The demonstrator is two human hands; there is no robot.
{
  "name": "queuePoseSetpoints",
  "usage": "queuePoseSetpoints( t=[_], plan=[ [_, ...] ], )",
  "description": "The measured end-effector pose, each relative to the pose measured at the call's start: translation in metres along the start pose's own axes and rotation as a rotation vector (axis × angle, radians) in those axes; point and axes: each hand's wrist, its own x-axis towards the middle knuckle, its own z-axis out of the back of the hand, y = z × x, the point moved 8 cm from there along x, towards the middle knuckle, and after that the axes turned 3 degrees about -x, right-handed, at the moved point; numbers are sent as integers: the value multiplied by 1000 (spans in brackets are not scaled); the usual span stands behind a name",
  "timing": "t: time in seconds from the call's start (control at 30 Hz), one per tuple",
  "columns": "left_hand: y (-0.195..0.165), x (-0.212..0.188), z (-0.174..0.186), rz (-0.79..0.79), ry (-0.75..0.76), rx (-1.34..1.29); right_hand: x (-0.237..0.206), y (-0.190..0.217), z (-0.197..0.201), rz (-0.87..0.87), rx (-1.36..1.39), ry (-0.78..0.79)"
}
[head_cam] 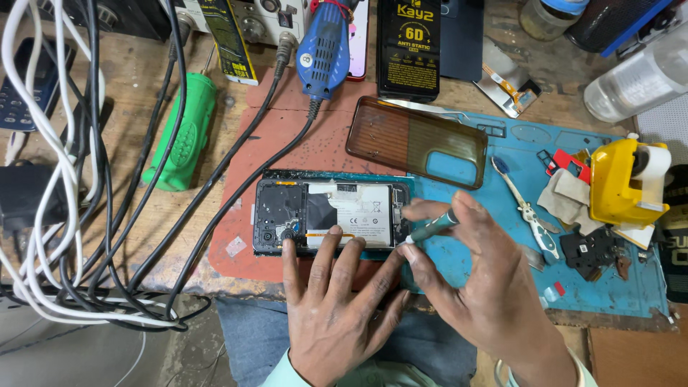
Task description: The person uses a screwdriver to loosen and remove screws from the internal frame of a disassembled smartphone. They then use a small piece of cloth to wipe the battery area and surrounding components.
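Your left hand (333,315) lies flat, fingers spread wide, with the fingertips pressing the near edge of the opened phone (331,213) and holding nothing. Your right hand (479,272) is bent over the phone's right end, thumb and fingers pinched around a small screwdriver (432,228) whose tip points down at that end. The phone lies face down, back cover off, white battery and dark circuit board exposed, straddling the red mat (287,129) and the blue mat (502,251).

Phone case (417,142): brown, translucent, on blue mat (609,287).
Tape dispenser (623,183): yellow, right side.
Green tool (183,132): lying left on worktop (136,72).
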Motion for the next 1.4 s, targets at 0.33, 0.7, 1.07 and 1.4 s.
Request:
queuePoseSetpoints(
  t=[0.33,0.7,1.07,1.4],
  plan=[
    [3,-2,0,-7,-14,-29,-1,-5,1,-2,-83,-5],
    [5,-4,-3,27,-34,-81,-1,-13,-1,-49,10,52],
    [3,2,-5,52,84,-97,1,-12,5,-44,-82,18],
    [4,8,-10,50,166,30,2,-13,2,-6,36,45]
  ],
)
